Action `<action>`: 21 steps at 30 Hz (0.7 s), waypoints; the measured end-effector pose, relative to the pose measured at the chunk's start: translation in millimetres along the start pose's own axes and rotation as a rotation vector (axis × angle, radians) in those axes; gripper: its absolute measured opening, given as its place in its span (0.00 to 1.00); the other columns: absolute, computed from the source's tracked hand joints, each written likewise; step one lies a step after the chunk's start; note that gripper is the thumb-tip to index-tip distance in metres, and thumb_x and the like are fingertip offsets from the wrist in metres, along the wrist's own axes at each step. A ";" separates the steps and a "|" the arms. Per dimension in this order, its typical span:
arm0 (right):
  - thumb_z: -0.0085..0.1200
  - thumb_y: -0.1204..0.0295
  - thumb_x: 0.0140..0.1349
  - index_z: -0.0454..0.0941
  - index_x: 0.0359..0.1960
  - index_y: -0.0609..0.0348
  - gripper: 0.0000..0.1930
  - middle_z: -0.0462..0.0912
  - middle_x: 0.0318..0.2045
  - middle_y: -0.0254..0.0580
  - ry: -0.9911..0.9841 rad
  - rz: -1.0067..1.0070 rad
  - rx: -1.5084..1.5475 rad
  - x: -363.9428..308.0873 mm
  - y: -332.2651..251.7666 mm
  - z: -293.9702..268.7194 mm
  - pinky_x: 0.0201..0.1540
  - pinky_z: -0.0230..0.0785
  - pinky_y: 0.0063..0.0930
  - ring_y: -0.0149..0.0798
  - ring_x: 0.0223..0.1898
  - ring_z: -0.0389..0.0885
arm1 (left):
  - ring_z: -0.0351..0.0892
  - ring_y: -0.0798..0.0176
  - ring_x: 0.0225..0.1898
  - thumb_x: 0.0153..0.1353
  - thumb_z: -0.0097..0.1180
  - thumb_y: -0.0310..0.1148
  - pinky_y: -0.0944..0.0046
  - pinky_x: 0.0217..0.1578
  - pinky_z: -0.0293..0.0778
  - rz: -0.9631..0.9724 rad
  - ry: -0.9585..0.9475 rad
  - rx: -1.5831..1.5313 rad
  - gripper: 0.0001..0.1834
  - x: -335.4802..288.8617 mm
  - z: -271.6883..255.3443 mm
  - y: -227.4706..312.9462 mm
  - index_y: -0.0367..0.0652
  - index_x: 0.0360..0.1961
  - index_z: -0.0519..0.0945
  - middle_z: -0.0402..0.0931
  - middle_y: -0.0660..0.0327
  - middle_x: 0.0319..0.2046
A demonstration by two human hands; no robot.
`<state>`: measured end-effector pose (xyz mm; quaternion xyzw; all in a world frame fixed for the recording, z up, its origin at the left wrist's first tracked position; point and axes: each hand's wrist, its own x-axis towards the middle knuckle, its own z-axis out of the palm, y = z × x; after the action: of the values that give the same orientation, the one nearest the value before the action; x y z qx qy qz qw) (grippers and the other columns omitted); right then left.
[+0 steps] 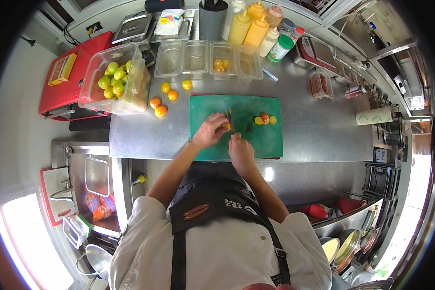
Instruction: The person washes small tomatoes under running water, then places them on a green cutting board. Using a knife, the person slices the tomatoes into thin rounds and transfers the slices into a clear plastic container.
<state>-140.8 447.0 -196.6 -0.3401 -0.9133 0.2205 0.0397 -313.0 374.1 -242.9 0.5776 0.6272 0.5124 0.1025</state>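
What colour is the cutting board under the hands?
The cutting board is green, clearest in the head view.

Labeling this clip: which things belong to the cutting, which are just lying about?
In the job:
left hand, on fruit
right hand, holding knife
board
cut pieces
loose fruit, probably

Lying about:
marker
squeeze bottles
paper roll
yellow box

This is a commercial-looking kitchen, shown by the grey steel worktop point(324, 130) around the left hand point(211, 130), the green rectangular plastic cutting board point(263, 145) beneath it, clear rectangular plastic food pans point(195, 58) and yellow plastic squeeze bottles point(239, 29) beyond the right hand point(241, 152), and a rectangular steel sink point(78, 166) leftward.
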 end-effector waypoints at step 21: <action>0.49 0.70 0.76 0.75 0.41 0.64 0.09 0.86 0.28 0.62 -0.143 0.055 -0.094 -17.8 -6.1 -18.7 0.37 0.83 0.57 0.64 0.34 0.89 | 0.81 0.41 0.51 0.54 0.72 0.20 0.49 0.52 0.77 0.014 0.035 -0.028 0.18 -1.4 1.8 -1.5 0.40 0.45 0.80 0.81 0.53 0.48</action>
<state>-126.7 438.6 -175.8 -0.3498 -0.9135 0.2022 -0.0474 -312.3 374.1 -245.5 0.5716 0.6175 0.5317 0.0960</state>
